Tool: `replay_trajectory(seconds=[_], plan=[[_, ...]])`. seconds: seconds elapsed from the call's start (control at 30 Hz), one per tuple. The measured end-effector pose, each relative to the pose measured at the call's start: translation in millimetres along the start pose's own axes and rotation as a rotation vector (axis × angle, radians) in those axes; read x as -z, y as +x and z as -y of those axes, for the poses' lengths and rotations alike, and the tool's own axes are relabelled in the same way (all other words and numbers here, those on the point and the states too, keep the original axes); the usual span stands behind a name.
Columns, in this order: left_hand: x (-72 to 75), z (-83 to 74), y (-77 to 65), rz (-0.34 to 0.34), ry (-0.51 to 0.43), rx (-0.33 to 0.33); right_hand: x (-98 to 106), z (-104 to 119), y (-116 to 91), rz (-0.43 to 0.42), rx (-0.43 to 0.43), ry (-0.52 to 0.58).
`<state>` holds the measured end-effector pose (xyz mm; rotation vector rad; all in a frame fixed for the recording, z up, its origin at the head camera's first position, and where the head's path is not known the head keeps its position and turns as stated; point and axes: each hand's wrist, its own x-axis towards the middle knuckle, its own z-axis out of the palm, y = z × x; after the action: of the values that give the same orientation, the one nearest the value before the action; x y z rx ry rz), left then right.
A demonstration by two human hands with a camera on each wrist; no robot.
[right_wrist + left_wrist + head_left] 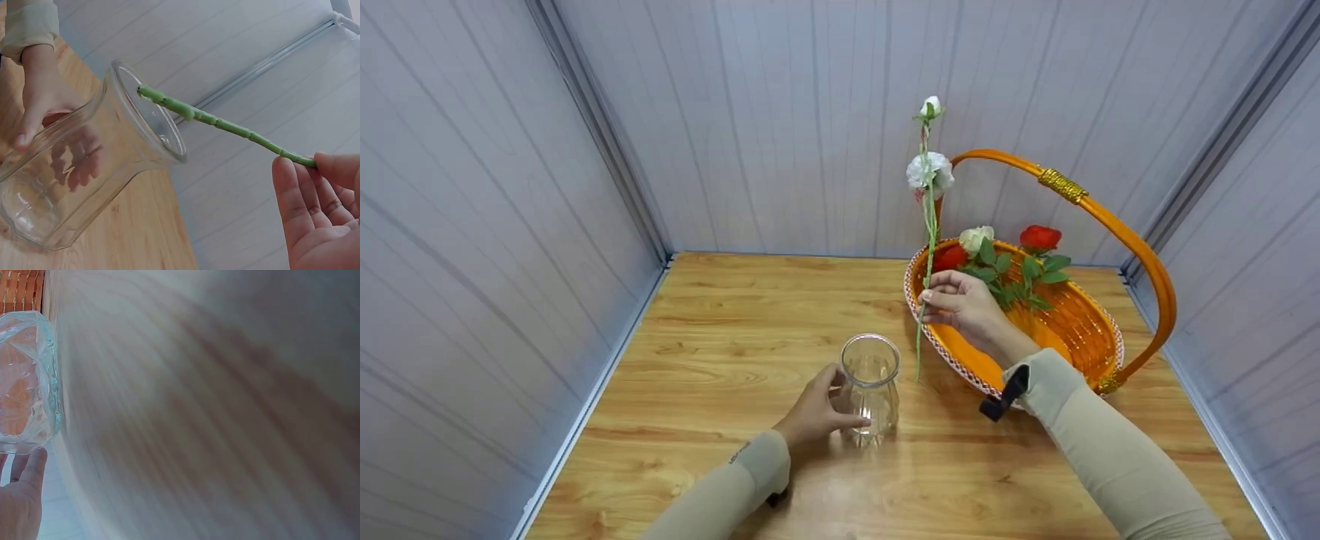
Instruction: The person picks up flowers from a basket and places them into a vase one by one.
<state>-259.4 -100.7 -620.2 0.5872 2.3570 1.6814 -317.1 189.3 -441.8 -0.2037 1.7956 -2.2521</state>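
Note:
My right hand (971, 309) pinches the green stem of a white flower (931, 172) between thumb and fingers. The flower stands nearly upright, with a bloom and a smaller white bud on top. In the right wrist view the stem's cut lower end (177, 107) appears in front of the vase mouth; whether it is inside, I cannot tell. A clear glass vase (879, 401) stands upright on the table, just left of the stem in the head view. My left hand (815, 409) holds the vase from the left side, thumb in front and fingers behind.
An orange woven basket (1084, 315) with a tall arched handle (1140, 255) sits at the right of the wooden table (735, 322). Inside lie a red rose (1040, 238), a cream rose (976, 238), another red bloom (950, 258) and green leaves. Panelled walls enclose the table.

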Motion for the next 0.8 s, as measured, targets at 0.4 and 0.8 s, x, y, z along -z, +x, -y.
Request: replay_trajectory(seconds=[0.4, 0.8], plan=[[0.3, 0.7, 0.7, -0.008, 0.005, -0.014, -16.7, 3.5, 14.8, -0.020, 0.043, 0.046], [0.0, -1.7, -0.6, -0.002, 0.028, 0.000, -28.1, -11.2, 19.0, -0.040, 0.099, -0.017]])
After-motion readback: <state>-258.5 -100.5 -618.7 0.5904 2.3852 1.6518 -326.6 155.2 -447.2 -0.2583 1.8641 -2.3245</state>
